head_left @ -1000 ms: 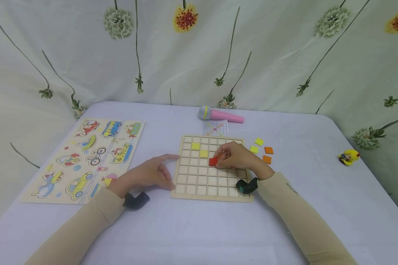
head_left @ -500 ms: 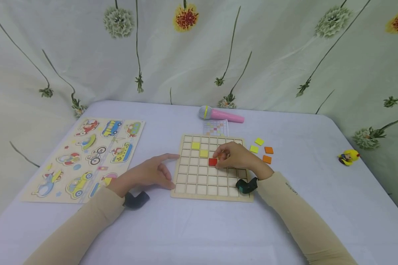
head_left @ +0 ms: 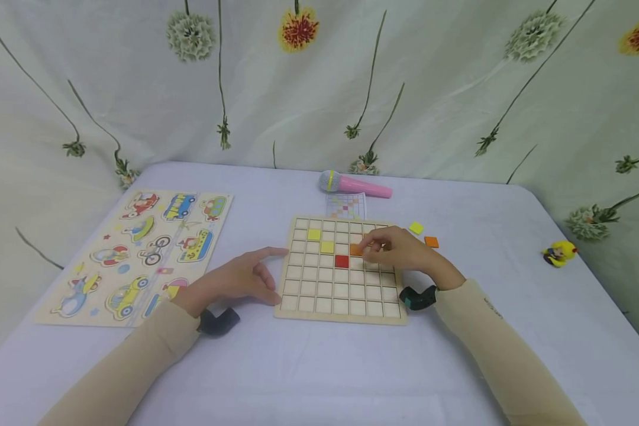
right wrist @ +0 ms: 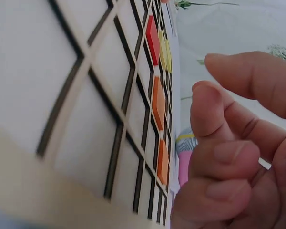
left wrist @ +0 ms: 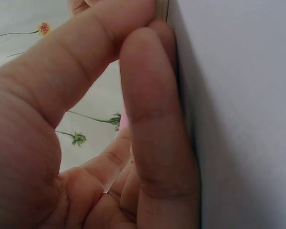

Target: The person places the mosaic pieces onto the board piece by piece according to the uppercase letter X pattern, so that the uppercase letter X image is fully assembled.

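A wooden grid board lies flat on the table. On it are two yellow tiles, a red tile and an orange tile; a second orange tile shows only in the right wrist view. My left hand touches the board's left edge with index finger and thumb spread apart. Over the board's upper right part hovers my right hand, fingers loosely bent. In the right wrist view its fingertips are clear of the tiles and nothing is between them.
A loose yellow tile and a loose orange tile lie right of the board. Behind it are a printed pattern card and a pink toy microphone. A vehicle puzzle board lies left, a duck figure far right.
My right hand has let go of the red tile, which now sits flat in its cell, and has moved right. The orange tile up and right of it shows more fully. My left hand stays put.
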`<state>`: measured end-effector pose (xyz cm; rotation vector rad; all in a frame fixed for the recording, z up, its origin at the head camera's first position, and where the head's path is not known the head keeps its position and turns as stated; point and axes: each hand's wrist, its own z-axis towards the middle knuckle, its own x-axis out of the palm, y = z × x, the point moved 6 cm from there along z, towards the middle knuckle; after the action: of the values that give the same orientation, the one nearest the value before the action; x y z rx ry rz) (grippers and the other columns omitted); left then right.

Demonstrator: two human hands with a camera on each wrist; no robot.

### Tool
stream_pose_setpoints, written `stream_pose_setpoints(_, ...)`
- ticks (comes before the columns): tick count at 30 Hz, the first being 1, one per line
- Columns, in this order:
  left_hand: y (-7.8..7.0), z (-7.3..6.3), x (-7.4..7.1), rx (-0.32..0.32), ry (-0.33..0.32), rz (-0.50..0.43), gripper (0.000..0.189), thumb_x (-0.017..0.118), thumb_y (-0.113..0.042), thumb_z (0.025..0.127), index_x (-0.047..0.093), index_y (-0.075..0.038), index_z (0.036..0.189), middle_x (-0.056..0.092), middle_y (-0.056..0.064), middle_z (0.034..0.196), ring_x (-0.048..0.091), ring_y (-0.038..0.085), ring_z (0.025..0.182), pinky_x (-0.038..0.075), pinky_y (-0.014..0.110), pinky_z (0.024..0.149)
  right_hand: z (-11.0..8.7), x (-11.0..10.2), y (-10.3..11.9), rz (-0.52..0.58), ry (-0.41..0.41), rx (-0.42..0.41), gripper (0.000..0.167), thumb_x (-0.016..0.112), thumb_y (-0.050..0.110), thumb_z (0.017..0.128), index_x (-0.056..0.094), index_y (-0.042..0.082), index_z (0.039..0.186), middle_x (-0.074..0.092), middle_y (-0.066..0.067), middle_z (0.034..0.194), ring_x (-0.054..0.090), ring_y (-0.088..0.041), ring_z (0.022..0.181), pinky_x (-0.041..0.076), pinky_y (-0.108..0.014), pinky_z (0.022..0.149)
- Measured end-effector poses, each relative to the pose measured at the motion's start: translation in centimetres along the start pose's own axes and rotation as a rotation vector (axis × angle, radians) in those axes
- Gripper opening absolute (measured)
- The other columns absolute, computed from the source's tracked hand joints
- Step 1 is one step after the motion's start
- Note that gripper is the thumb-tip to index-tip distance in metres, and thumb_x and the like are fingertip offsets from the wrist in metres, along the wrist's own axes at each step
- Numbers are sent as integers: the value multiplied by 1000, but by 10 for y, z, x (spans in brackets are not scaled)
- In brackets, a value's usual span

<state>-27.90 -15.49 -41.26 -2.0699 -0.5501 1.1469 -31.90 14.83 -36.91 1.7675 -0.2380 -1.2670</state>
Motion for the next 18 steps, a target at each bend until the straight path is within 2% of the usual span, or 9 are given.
stream_pose_setpoints(7, 0, 0, 0, 1, 1, -10, 103, 95, -15, 78, 41, -17, 166, 71, 7, 96, 64, 22, 84, 47, 37, 81, -13, -18, -9, 10, -67, -7, 21, 73, 7, 99, 76, -2, 117, 63, -2, 85, 48, -17, 69, 39, -28, 64)
stream_pose_setpoints(12, -1, 0, 0, 5, 3, -16, 104, 95, -14, 78, 41, -16, 166, 71, 7, 96, 64, 23, 83, 47, 36, 79, -20, -34, -21, 7, -124, 77, 21, 73, 8, 100, 75, 0, 120, 60, -4, 89, 44, -16, 64, 36, -28, 58)
stream_pose_setpoints(18, -1, 0, 0, 6, 1, -15, 104, 95, -14, 78, 40, -16, 166, 70, 7, 96, 63, 23, 82, 46, 36, 78, -31, -54, -35, 32, -172, 161, 25, 72, 14, 103, 74, 0, 124, 58, -7, 96, 49, -16, 68, 40, -28, 60)
